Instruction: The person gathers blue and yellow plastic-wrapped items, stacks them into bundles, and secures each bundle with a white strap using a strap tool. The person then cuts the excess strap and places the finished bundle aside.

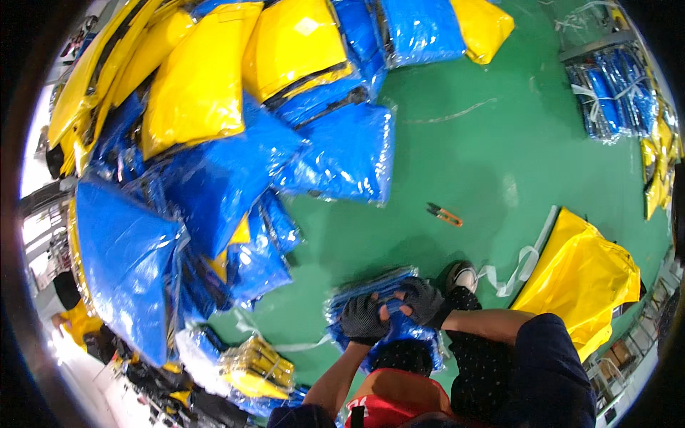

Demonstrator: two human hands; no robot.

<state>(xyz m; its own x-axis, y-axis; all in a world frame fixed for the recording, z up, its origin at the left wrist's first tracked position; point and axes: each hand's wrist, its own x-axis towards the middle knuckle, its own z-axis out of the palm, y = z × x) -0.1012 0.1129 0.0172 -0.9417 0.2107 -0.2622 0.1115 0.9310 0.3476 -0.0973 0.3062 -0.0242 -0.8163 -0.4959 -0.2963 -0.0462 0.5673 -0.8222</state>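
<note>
A stack of blue packages in clear plastic lies on the floor in front of me. My left hand, in a dark fingerless glove, rests on its upper left part with the fingers curled. Opposite it, my right hand, gloved the same way, is closed over the stack's upper right part. The bare fingertips of both hands point toward each other, a small gap apart. Whatever they pinch is too small to make out. A white strip runs along the floor to the stack's left side.
Orange-handled thread snips lie on the green floor beyond the stack. Blue packages and yellow packages are heaped at left. A yellow package and a white strap lie at right. Tied blue bundles sit far right.
</note>
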